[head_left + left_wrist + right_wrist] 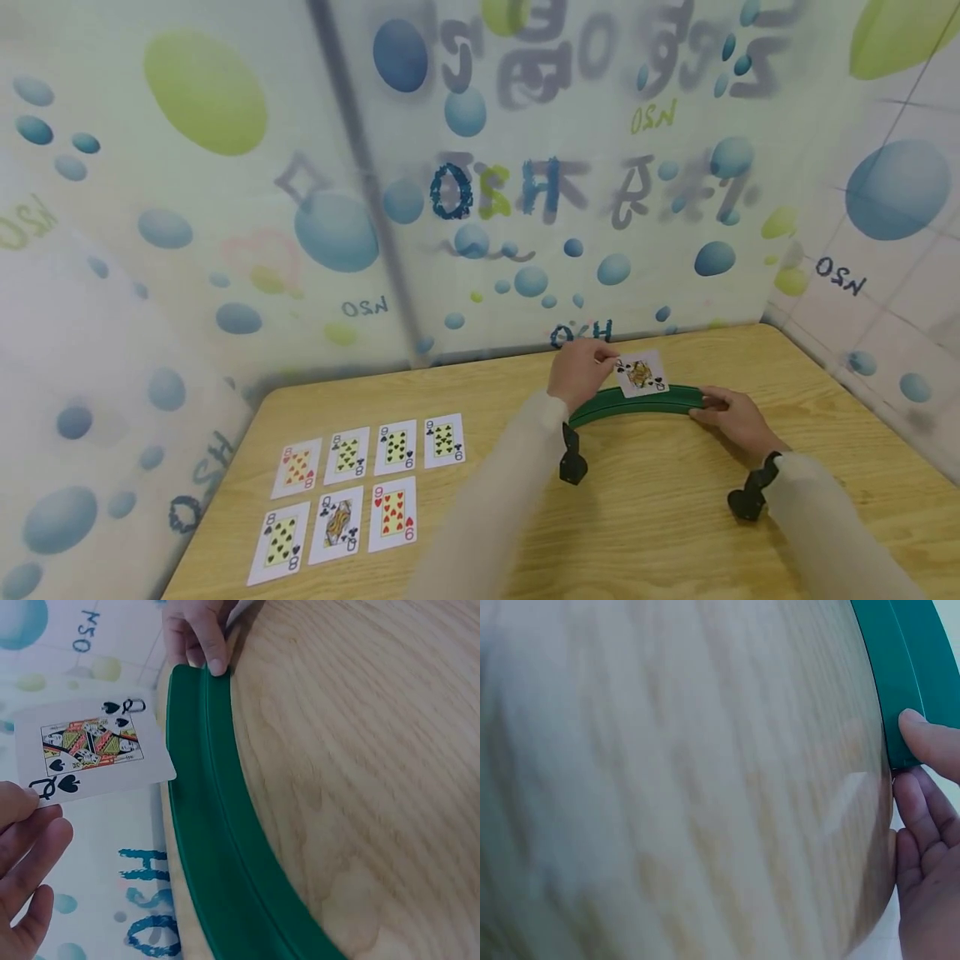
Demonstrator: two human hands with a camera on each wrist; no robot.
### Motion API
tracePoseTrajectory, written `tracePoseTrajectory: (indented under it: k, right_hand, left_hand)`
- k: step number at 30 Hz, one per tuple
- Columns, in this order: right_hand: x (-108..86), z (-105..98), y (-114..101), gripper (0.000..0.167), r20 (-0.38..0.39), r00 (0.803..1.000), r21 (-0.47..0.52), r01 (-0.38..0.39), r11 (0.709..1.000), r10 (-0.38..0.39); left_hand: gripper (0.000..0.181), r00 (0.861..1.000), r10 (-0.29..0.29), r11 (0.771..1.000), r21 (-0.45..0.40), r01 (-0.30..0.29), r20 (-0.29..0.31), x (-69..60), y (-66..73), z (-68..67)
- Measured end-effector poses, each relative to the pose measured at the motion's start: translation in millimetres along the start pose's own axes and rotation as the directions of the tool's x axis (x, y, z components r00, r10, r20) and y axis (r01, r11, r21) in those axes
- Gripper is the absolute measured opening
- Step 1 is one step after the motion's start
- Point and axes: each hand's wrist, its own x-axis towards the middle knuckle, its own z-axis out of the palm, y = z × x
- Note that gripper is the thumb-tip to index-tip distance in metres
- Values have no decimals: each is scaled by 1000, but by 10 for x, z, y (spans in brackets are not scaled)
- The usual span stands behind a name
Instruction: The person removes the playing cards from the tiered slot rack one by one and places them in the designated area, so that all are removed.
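Note:
My left hand pinches a queen of spades playing card by one corner, between thumb and fingers. The card is face toward me, over the back edge of a curved green card holder. In the left wrist view, a lower corner of the card overlaps the holder's rim; whether it touches cannot be told. A long groove runs along the holder. At its right end, my right hand grips the holder, the thumb on the face and the fingers beneath the end.
On the left of the wooden table, several face-up playing cards lie in two rows, among them a queen of clubs and a nine of hearts. Walls printed with bubbles stand close behind the table and at both sides.

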Motion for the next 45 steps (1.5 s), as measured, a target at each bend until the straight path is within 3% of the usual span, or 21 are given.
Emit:
tracePoseTrajectory:
  k: [7, 20, 28, 45]
  right_hand:
    - [-5, 13, 14, 62, 3, 1000, 5, 10, 1000, -10]
    - [-9, 11, 14, 61, -1, 1000, 6, 23, 1000, -23]
    - [0, -1, 28, 62, 2, 1000, 15, 22, 1000, -22]
    - [-15, -17, 18, 63, 4, 1000, 25, 22, 999, -22]
  left_hand:
    - [17, 998, 48, 997, 55, -51, 42, -68, -70, -196]
    - [17, 990, 62, 996, 62, -70, 123, -327, -201, -674]
    - [16, 983, 46, 998, 41, -54, 177, -587, -310, -920]
    - [11, 976, 36, 995, 80, -55, 217, -1251, -643, -1343]
